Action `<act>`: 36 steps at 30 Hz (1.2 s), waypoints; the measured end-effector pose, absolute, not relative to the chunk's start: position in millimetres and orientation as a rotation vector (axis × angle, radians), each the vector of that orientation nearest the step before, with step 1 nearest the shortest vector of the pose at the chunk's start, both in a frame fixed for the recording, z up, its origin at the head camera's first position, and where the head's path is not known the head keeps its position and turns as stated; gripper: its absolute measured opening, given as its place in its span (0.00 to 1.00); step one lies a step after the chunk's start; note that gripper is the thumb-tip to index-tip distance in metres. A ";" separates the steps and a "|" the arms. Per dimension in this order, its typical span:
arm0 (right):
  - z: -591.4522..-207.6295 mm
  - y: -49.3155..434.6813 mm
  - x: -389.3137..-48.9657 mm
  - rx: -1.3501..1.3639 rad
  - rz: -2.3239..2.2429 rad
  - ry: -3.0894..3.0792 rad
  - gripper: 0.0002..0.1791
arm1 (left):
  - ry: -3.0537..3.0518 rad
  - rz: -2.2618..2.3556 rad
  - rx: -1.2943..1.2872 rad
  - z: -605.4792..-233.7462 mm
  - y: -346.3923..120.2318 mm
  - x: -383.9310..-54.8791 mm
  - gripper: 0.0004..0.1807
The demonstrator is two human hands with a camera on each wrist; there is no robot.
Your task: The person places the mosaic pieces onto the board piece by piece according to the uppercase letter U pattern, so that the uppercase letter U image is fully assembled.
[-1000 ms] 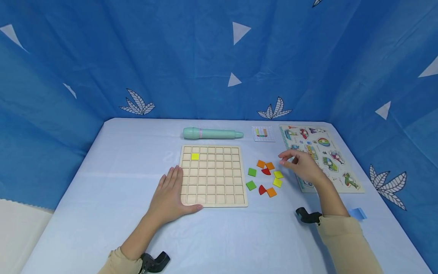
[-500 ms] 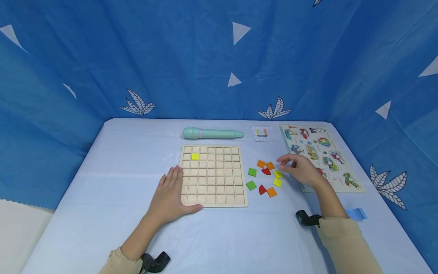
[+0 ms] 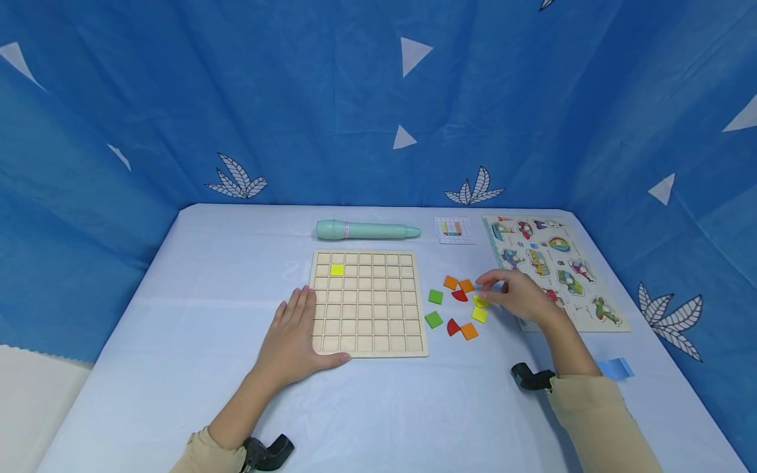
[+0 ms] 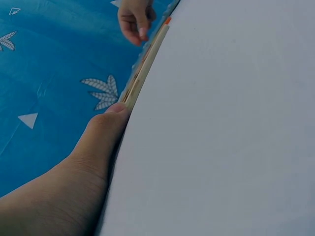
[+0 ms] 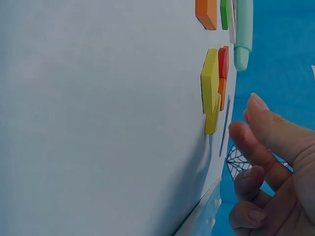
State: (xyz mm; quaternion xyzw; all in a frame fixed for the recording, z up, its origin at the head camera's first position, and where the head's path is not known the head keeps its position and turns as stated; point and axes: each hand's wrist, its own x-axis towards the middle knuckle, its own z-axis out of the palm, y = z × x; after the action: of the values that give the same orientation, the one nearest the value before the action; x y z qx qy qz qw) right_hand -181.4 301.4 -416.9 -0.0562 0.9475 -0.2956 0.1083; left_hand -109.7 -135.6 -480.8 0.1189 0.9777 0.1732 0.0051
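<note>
Eight square tiles (image 3: 480,315), two red wedges (image 3: 459,296), one grid board (image 3: 365,311)

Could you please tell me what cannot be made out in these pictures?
Head view: the pattern card's coloured cells are too small to count.
Head view: the right hand partly covers one loose yellow tile.
Left wrist view: the grid board's cells are lost, seen nearly edge-on.
Right wrist view: the picture's right edge cuts off the right hand.
</note>
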 end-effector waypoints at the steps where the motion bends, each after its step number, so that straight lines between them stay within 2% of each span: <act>1: -417.0 301.3 -181.5 -0.166 -0.867 2.785 0.14 | 3.062 0.541 0.372 -480.9 -135.6 -109.6 0.79; 36: -417.7 300.7 -185.4 -0.136 -0.781 2.729 0.16 | 3.054 0.553 0.375 -480.3 -136.3 -109.1 0.79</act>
State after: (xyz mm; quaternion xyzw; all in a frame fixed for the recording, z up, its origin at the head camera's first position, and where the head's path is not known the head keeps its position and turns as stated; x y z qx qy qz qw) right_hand -185.4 300.7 -417.7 -0.0472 0.9496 -0.2716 0.1494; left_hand -109.1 -136.3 -480.3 0.1198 0.9769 0.1769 0.0076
